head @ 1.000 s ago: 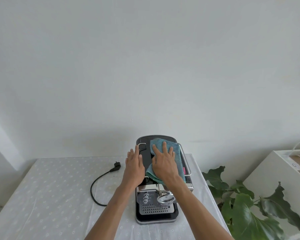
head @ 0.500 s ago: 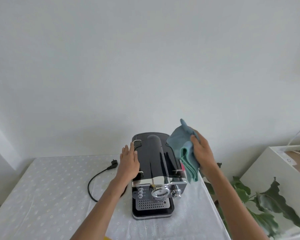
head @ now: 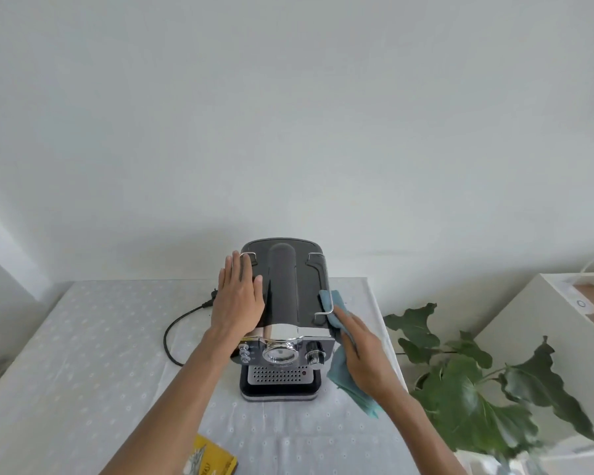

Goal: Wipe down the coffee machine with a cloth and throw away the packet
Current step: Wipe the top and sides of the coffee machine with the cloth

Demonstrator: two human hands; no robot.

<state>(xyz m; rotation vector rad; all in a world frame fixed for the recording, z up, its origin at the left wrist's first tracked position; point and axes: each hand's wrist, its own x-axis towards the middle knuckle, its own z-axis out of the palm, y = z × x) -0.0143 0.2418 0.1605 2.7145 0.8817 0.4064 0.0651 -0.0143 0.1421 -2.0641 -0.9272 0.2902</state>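
A black and chrome coffee machine (head: 283,303) stands on the white-clothed table (head: 83,354), its front facing me. My left hand (head: 239,299) lies flat on the machine's top left side, fingers straight. My right hand (head: 360,351) presses a teal cloth (head: 343,375) against the machine's right side; the cloth's lower end hangs down past my wrist. A yellow packet (head: 210,461) lies on the table near the bottom edge, partly hidden by my left forearm.
The machine's black power cord (head: 179,323) loops loose on the table to the left. A leafy green plant (head: 477,385) stands just off the table's right edge, with a white cabinet (head: 542,337) behind it. A white wall is close behind the machine.
My right hand lifted the cloth off the machine's top, carried it right, and now presses it on the right side. My left hand stayed on the top left.
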